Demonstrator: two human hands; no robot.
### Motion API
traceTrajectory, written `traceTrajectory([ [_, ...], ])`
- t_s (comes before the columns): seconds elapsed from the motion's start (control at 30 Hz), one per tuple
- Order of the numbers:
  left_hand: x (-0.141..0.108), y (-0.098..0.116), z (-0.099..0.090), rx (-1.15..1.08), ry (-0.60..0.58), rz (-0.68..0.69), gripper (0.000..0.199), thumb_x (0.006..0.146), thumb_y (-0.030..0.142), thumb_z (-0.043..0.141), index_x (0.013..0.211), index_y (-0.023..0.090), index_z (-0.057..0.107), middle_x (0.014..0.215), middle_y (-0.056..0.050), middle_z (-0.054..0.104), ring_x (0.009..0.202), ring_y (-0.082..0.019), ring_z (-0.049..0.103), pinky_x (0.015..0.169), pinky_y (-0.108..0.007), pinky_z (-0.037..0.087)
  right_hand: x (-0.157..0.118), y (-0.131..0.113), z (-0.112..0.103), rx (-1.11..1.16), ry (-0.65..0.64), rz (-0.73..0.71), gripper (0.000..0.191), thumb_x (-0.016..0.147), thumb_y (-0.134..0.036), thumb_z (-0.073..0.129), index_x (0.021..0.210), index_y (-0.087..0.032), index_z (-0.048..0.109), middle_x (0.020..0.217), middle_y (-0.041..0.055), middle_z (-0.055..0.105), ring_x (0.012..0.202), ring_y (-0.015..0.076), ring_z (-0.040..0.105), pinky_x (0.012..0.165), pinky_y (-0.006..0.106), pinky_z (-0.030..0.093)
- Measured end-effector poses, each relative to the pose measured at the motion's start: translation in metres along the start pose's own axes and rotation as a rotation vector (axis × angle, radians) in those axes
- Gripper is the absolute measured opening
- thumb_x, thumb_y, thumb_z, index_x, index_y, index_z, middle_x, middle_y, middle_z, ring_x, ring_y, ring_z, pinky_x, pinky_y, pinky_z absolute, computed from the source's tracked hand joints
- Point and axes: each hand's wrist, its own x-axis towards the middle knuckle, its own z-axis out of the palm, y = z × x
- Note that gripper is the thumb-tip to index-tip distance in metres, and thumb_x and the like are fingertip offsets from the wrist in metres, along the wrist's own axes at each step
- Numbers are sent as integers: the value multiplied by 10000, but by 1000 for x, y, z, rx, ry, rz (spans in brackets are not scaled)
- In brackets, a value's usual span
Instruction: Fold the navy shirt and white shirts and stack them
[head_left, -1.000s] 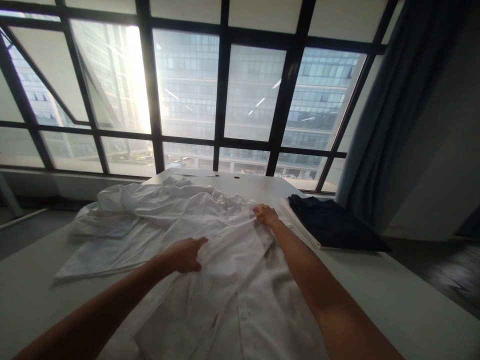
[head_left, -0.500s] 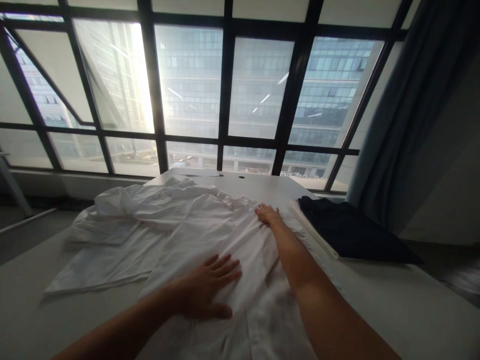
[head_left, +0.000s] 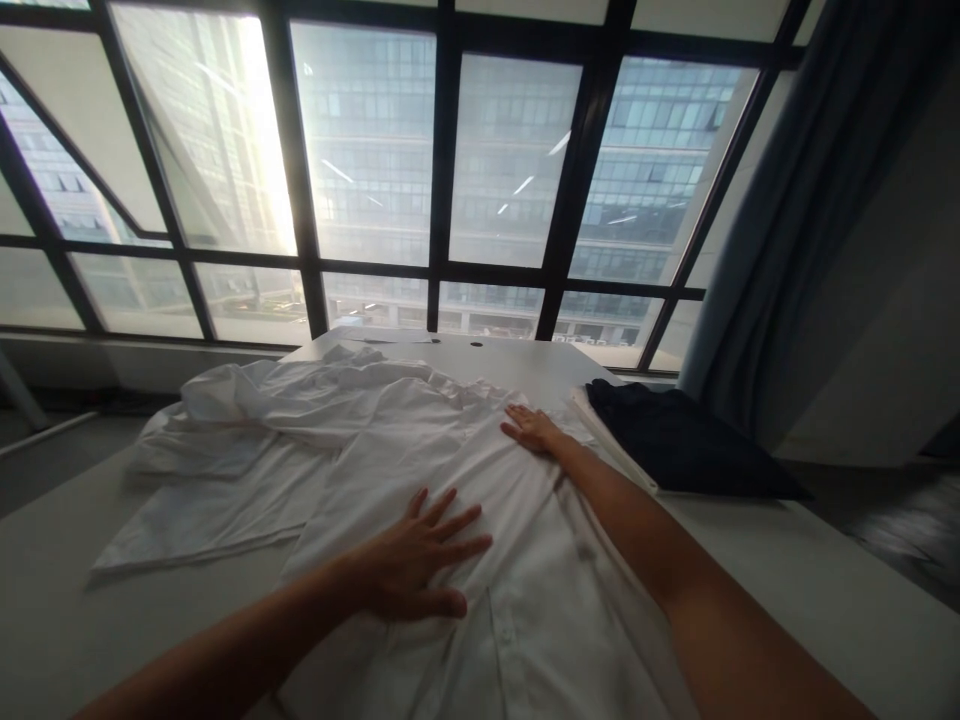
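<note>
Big window: I see a wide glass window with black bars (head_left: 442, 150) beyond all the fingers.
White table: The smooth white table (head_left: 814, 578) is under both hands. It is flat, so I think that is why the cloth lies there.
Curtain: A long blue-grey cloth curtain (head_left: 757, 260) hangs well to the right of the right fingers.
White garment: The thin white cloth garment with a button front (head_left: 405, 450) lies on the table, under both hands' fingers. It looks soft, bumpy left of the left fingers and smoother between the hands. Creases run down from the right fingers.
Dark cloth: A folded navy cloth (head_left: 682, 440) sits just right of the right fingers, maybe there to leave room.
Left hand: My left hand (head_left: 411, 565) is spread wide and grips nothing.
Right hand: My right hand (head_left: 531, 430) lies loose and flat, farther off, perhaps to stop sliding.
Button: One small pale button (head_left: 506, 635) is right of the left thumb, nearer me.
</note>
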Motion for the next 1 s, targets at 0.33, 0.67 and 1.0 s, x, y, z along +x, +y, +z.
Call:
traceTrajectory([
  [0.33, 5, -17, 8, 61, 115, -121, 654, 972, 622, 305, 1533, 286, 303, 1609, -75, 200, 1499, -268, 113, 1200, -498, 69, -67, -64, 2, 94, 1, -290, 690, 989, -629, 266, 1567, -255, 224, 1612, 28, 162, 1487, 219, 93, 1196, 435, 56],
  [0.67, 6, -24, 8, -55, 103, -111, 690, 931, 674, 343, 1475, 256, 420, 1585, -89, 285, 1482, -284, 193, 1196, -492, 115, -65, 0, -7, -10, -21, 146, 700, 1005, -601, 189, 1564, -181, 219, 1615, 65, 149, 1483, 230, 108, 1186, 515, 44],
  [1.0, -57, -154, -82, -958, 1103, -1190, 228, 931, 280, 522, 1039, 79, 529, 838, -54, 604, 617, -118, 583, 535, -223, 481, -105, -34, -14, -176, 232, 75, 460, 989, -457, 392, 1260, -154, 607, 1378, 173, 527, 1315, 311, 400, 1168, 507, 29],
])
